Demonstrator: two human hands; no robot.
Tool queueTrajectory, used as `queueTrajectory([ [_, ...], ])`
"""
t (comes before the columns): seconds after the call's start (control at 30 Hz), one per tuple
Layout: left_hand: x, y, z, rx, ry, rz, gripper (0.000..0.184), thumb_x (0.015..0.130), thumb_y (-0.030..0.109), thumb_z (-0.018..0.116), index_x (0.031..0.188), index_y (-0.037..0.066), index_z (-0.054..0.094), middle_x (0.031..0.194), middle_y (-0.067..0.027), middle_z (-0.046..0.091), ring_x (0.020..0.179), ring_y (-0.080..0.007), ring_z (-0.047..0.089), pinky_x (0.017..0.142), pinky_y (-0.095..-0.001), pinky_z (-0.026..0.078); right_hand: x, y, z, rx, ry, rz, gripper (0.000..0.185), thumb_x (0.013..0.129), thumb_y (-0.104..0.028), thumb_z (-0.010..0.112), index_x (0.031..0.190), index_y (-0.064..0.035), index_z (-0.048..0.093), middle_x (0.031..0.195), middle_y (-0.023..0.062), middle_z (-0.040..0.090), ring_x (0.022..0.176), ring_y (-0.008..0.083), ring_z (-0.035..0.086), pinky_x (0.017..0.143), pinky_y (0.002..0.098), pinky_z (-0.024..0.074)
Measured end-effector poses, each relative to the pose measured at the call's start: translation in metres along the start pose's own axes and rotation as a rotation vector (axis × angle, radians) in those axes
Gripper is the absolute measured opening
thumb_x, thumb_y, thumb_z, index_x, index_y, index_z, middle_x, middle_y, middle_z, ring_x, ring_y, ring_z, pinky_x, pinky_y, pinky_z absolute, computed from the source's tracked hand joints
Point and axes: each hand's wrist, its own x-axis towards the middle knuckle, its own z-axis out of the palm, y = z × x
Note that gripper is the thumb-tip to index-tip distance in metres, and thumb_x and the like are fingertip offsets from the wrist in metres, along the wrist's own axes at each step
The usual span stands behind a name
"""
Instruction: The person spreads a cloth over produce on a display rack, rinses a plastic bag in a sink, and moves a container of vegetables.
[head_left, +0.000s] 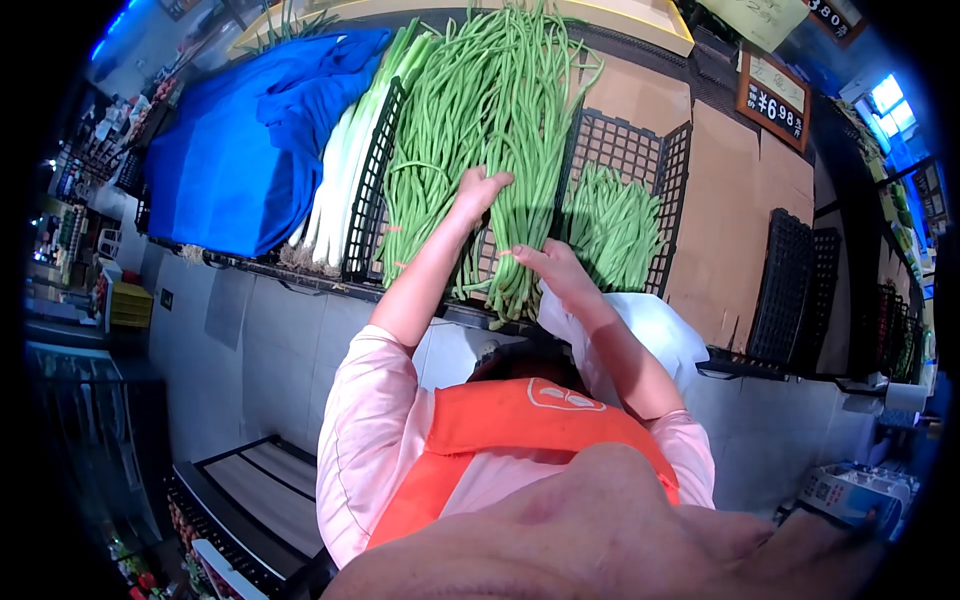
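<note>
Head view: a yardlong bean bundle [530, 130] is being touched by both hands. The left hand [484, 190] is being laid against its left side, mid-length; the right hand [556, 268] is being placed at its lower end, thumb by an orange band [505, 252]. Fingers are being partly hidden, so clamping can't be told for either. The bundle is being flanked by more yardlong beans [430, 140] on the left, short green beans [615, 225] in a black crate [674, 160] on the right.

Leeks [352, 160] (left) beside long beans [525, 140]
</note>
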Motion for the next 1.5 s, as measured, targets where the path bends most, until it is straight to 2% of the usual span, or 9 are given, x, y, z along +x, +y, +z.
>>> queueTrajectory([
  [0.07,-0.026,0.033,0.01,-0.174,-0.035,-0.202,0.05,0.083,0.035,0.062,0.117,0.0,0.05,0.105,-0.0143,0.061,0.086,-0.02,0.062,0.075,-0.033,0.05,-0.003,-0.006,0.002,-0.087,0.053,0.059,0.039,0.082,-0.026,0.061,0.102,0.0078,0.058,0.093,0.0085,0.062,0.084,0.0122,0.057,0.076,0.0268,0.0447],
  [0.27,0.009,0.028,0.019,-0.725,-0.495,-0.436,0.041,0.078,0.027,0.07,0.111,0.005,0.057,0.101,-0.0108,0.064,0.089,-0.0217,0.063,0.079,-0.0388,0.052,0.006,0.006,0.002,-0.08,-0.062,-0.028,0.033,0.084,-0.025,0.058,0.102,0.0023,0.061,0.094,0.0063,0.063,0.084,0.0125,0.056,0.075,0.0269,0.0443],
  [0.47,-0.005,0.048,0.023,-0.544,-0.184,-0.143,0.038,0.077,0.013,0.068,0.11,0.0,0.056,0.095,-0.0137,0.064,0.082,-0.0227,0.064,0.07,-0.0383,0.056,0.011,0.015,0.004,-0.132,-0.064,-0.083,0.034,0.085,-0.025,0.056,0.105,0.0019,0.059,0.097,0.0071,0.063,0.087,0.0139,0.057,0.079,0.0279,0.0444],
  [0.87,0.057,0.018,0.015,-1.004,-0.556,-0.387,0.042,0.08,0.027,0.065,0.113,0.003,0.055,0.102,-0.0157,0.063,0.09,-0.0283,0.063,0.081,-0.0455,0.051,0.011,0.007,0.0,-0.157,-0.156,-0.077,0.032,0.085,-0.02,0.056,0.108,0.0022,0.057,0.099,0.0088,0.064,0.089,0.0153,0.06,0.08,0.0289,0.0463],
  [1.0,0.074,0.036,0.016,-0.599,-0.323,-0.157,0.052,0.074,0.013,0.071,0.116,-0.006,0.048,0.103,-0.0211,0.06,0.09,-0.0288,0.063,0.077,-0.0439,0.054,0.007,0.003,0.005,-0.245,-0.05,-0.135,0.038,0.084,-0.026,0.058,0.108,0.0031,0.056,0.097,0.0121,0.064,0.089,0.0187,0.061,0.08,0.0304,0.0465],
  [1.07,0.045,0.083,0.017,-0.504,-0.097,-0.069,0.079,0.07,0.006,0.073,0.125,-0.014,0.02,0.105,-0.0275,0.053,0.089,-0.0358,0.062,0.071,-0.0491,0.055,0.02,0.029,0.0,-0.332,-0.001,-0.159,0.043,0.083,-0.03,0.06,0.109,0.0033,0.055,0.096,0.0144,0.064,0.09,0.0215,0.061,0.08,0.0314,0.0466],
  [1.17,0.019,0.117,0.005,-0.056,-0.182,-0.004,0.094,0.065,0.031,0.08,0.131,-0.011,0.026,0.117,-0.0275,0.051,0.105,-0.033,0.055,0.086,-0.0377,0.048,0.011,0.023,0.005,-0.479,0.127,-0.145,0.053,0.081,-0.034,0.062,0.116,0.0046,0.05,0.099,0.0206,0.062,0.093,0.0261,0.061,0.081,0.0326,0.0468],
  [1.4,0.012,0.077,-0.014,0.951,0.099,0.54,0.065,0.073,0.025,0.068,0.127,0.0,0.042,0.118,-0.0237,0.053,0.107,-0.0364,0.053,0.089,-0.0403,0.044,-0.002,0.02,-0.006,-0.243,0.058,-0.129,0.023,0.085,-0.014,0.057,0.101,0.0027,0.058,0.088,0.0068,0.061,0.081,0.0133,0.061,0.075,0.0247,0.0459],
  [1.5,-0.011,0.036,-0.013,0.965,-0.248,0.724,0.06,0.073,0.022,0.065,0.126,0.004,0.046,0.132,-0.0198,0.042,0.121,-0.0365,0.041,0.105,-0.0425,0.029,0.0,0.014,-0.006,-0.26,0.1,-0.126,0.019,0.084,-0.012,0.056,0.096,0.002,0.06,0.078,0.0054,0.062,0.071,0.0125,0.062,0.065,0.0235,0.0465],
])
